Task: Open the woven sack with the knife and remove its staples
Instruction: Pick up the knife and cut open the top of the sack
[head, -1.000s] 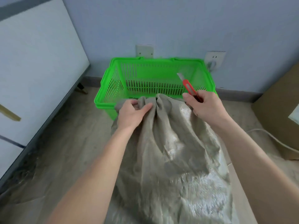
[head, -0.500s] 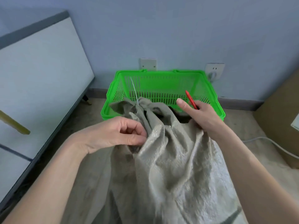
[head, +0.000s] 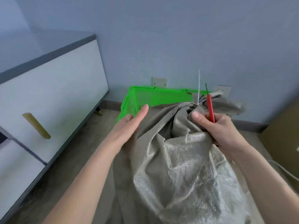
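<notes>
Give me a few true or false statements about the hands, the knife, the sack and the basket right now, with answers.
1. The right hand grips the red knife. True.
2. The left hand pinches the white tie. False: its fingers are straight and it holds nothing.
3. The green basket stands behind the woven sack, near the wall. True.
4. The sack's neck is untied. False: the white tie is around the bunched neck.
5. The knife points down into the sack. False: it points upward.

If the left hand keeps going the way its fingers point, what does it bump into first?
Probably the green basket. The left hand is open, fingers pointing up and away beside the sack, and the fingertip overlaps the basket's wall, though depth is unclear.
</notes>
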